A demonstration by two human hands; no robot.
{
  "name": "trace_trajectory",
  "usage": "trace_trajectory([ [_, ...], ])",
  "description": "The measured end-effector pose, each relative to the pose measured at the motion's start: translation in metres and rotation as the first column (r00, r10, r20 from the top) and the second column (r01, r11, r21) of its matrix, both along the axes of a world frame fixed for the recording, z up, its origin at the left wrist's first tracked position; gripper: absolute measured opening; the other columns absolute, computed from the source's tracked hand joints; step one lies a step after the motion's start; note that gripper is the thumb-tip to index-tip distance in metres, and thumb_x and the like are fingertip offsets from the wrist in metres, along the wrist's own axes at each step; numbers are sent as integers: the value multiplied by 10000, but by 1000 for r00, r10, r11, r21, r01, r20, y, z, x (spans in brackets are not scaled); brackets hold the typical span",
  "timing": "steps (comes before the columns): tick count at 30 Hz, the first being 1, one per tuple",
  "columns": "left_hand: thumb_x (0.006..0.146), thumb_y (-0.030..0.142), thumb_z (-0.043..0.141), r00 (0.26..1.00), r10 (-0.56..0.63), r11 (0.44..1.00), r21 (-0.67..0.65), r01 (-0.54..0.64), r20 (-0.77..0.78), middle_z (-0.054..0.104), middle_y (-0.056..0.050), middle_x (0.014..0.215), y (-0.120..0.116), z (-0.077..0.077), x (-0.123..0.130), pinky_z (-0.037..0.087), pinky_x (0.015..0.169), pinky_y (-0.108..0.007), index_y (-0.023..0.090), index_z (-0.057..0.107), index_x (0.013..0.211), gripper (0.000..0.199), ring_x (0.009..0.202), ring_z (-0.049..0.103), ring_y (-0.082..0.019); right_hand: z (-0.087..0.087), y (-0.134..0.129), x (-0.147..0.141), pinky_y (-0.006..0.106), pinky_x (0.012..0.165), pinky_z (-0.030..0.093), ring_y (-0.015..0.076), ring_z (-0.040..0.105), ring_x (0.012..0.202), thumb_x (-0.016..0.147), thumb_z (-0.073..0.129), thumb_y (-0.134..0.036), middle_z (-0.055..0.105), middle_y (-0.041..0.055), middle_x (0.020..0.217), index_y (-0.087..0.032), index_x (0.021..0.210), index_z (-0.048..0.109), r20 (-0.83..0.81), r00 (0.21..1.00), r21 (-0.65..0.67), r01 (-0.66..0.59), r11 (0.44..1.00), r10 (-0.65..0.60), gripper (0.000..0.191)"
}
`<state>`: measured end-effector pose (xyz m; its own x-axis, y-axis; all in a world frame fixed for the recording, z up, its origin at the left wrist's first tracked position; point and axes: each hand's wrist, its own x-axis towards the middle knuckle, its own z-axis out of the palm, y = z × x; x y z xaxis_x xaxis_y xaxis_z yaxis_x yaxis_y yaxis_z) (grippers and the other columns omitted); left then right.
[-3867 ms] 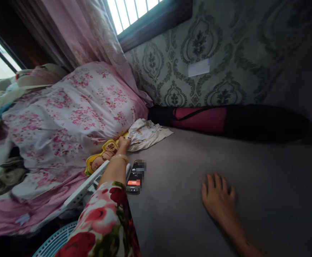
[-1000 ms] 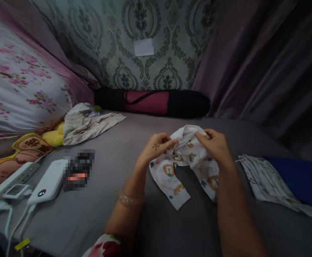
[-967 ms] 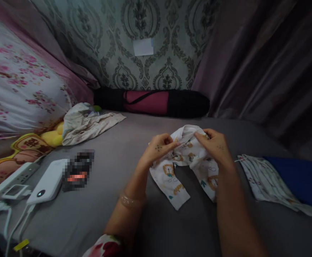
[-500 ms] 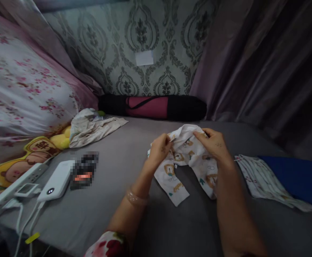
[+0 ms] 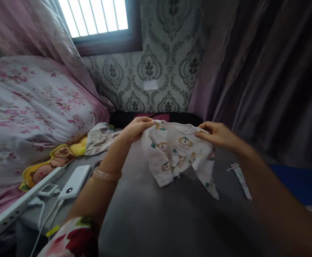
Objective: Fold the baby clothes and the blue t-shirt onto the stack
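A small white long-sleeved shirt (image 5: 181,141) with a brown-and-green animal print hangs spread above the grey bed surface. My left hand (image 5: 139,128) pinches it at one shoulder beside the neckline. At the opposite shoulder my right hand (image 5: 215,134) grips the fabric between thumb and fingers. The neckline is stretched level between the two hands, and both sleeves dangle down. A bracelet (image 5: 107,175) circles my left wrist.
White power bank (image 5: 77,182), power strip (image 5: 24,200) and cables lie left. Behind them are a yellow plush (image 5: 49,167) and rumpled cloth (image 5: 99,141). At right, my forearm partly covers patterned folded cloth (image 5: 241,181) and blue fabric (image 5: 297,182). A black-and-maroon bag (image 5: 156,117) lies along the wall.
My hands have moved apart and raised the shirt, which is now spread by its shoulders instead of bunched. The view has tilted up, bringing a barred window into sight.
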<state>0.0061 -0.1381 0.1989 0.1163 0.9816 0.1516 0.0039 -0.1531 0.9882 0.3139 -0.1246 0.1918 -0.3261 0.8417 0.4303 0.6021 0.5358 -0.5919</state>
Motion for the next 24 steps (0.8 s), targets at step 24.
trace_trajectory([
  [24,715,311,675,828,347,830,555,-53,-440,601,6,581,31,24,-10,365,556,-215,161,702,708,153,580,507,-117,36,31,12,556,1032,257,277,536,1117,841,601,-439,660,30,1138,-294,761,734,208,954,586,55,808,-216,212],
])
